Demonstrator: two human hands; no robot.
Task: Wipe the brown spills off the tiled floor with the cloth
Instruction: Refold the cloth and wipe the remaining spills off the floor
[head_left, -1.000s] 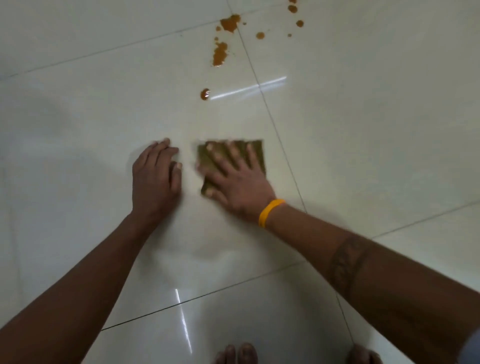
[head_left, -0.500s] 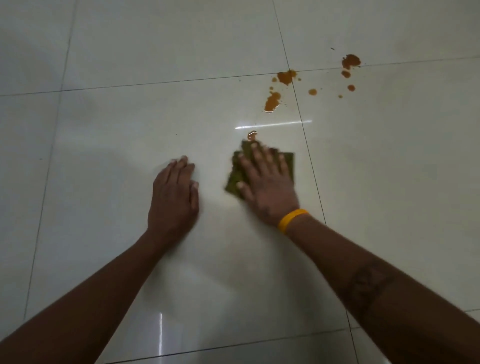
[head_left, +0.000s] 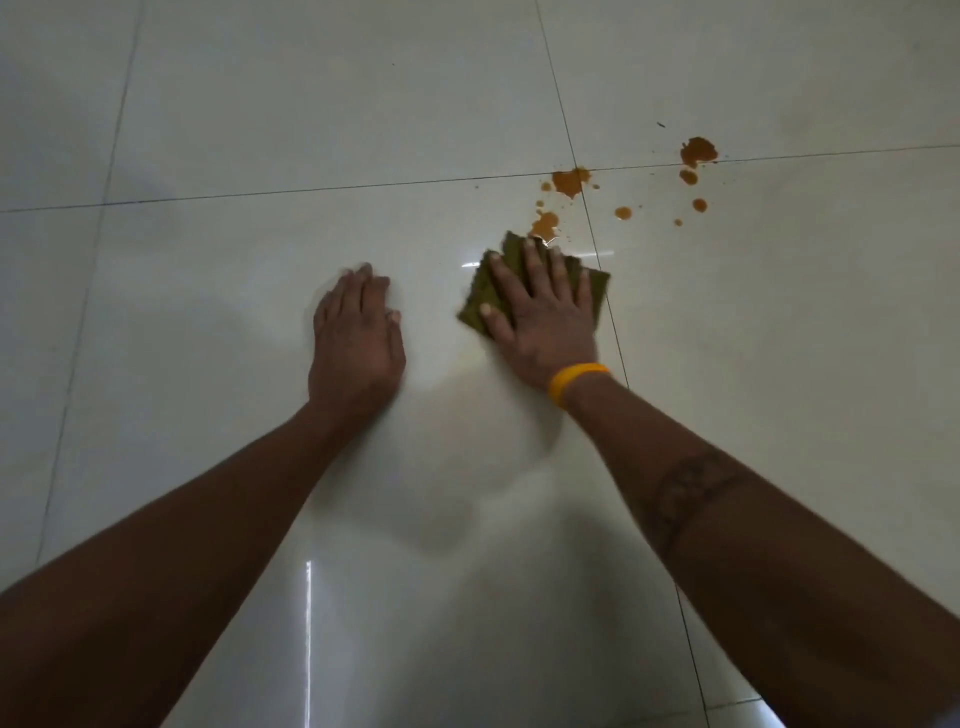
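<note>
Forward went the right hand, flat-fingered, pressing the green cloth over the near droplet — now gone — its edge touching the next brown spill. Left hand rests spread on the tiled floor. Most splatters remain — early going.

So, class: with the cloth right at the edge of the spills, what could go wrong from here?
1. The cloth is small and the brown spills spread over several tiles, so it may smear them.
2. The right hand has fingertips at the cloth's front edge, so they may get stained.
3. The left hand braces on glossy floor and might slip.
</note>
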